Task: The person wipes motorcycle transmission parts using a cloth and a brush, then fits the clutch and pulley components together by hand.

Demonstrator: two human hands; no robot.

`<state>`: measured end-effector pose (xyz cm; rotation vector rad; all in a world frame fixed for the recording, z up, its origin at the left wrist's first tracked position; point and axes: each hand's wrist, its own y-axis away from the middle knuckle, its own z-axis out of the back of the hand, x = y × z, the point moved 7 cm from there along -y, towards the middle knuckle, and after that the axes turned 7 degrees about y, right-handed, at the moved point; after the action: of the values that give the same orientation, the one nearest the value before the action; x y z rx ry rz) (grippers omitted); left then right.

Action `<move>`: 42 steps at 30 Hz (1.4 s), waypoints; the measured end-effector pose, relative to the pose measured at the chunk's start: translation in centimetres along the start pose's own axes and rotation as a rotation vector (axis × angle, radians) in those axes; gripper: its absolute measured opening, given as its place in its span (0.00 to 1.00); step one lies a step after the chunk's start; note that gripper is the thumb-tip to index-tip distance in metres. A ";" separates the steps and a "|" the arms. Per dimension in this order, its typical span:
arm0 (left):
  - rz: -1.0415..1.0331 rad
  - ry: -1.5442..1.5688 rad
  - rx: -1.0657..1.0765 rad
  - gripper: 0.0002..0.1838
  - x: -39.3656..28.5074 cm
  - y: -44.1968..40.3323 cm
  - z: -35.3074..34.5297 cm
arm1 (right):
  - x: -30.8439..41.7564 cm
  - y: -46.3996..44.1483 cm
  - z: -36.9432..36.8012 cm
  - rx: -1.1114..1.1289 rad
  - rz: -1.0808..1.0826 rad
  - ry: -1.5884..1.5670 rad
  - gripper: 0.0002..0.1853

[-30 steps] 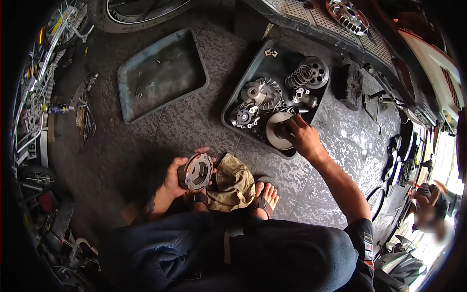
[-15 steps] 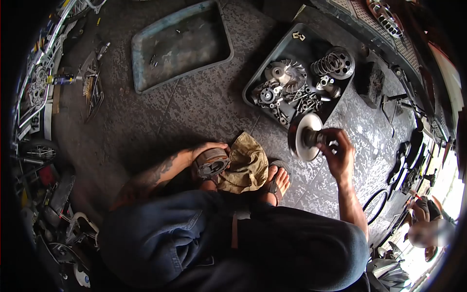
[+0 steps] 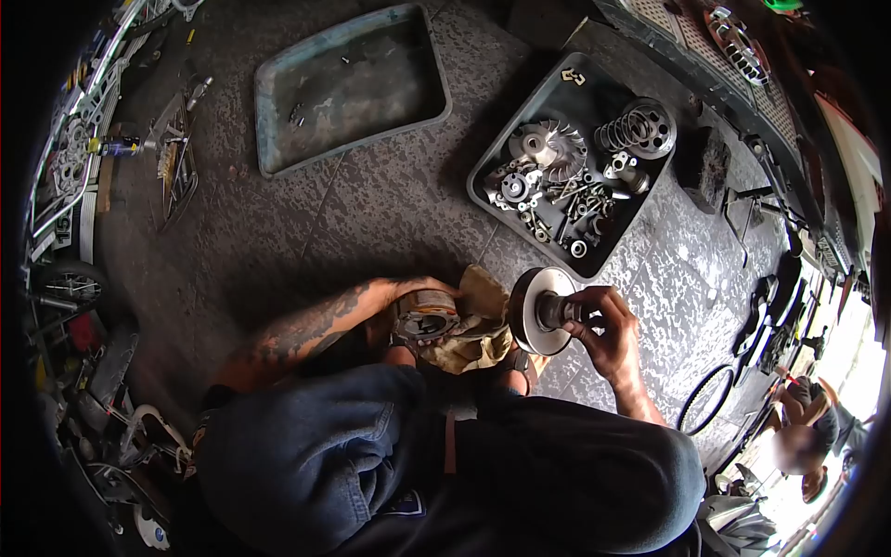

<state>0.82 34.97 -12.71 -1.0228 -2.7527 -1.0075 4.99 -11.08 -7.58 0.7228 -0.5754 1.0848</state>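
Observation:
My left hand point(image 3: 429, 284) is wrapped round a centrifugal clutch point(image 3: 426, 318), a thick ring with brownish shoes and an opening in its middle. A tan cloth point(image 3: 481, 295) bunches against that hand's fingertips; whether they grip it too, I cannot tell. In my right hand point(image 3: 609, 336) is a driven pulley point(image 3: 537, 310), a shiny metal disc pinched by its hub, its face turned toward the right. The pulley hangs just right of the cloth, apart from the clutch and above my sandalled foot.
A dark tray point(image 3: 594, 265) ahead on the right bears a finned fan wheel point(image 3: 555, 148), a coil spring point(image 3: 624, 128) and several bolts. Farther left lies a shallow tray point(image 3: 357, 153). A belt point(image 3: 705, 399) rests on the floor at right; another person point(image 3: 807, 427) sits beyond.
My right hand has brought the pulley left and down, closer to the clutch. The clutch has shifted slightly right, and the cloth is now bunched up beside it.

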 end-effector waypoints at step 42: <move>-0.373 0.171 0.001 0.33 -3.8 1.5 3.4 | 8.0 -11.5 -17.8 0.173 0.563 0.240 0.17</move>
<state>5.31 35.63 -15.44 -0.4018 -2.8533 -1.0720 19.78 3.85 -15.90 0.5778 -0.4920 1.7360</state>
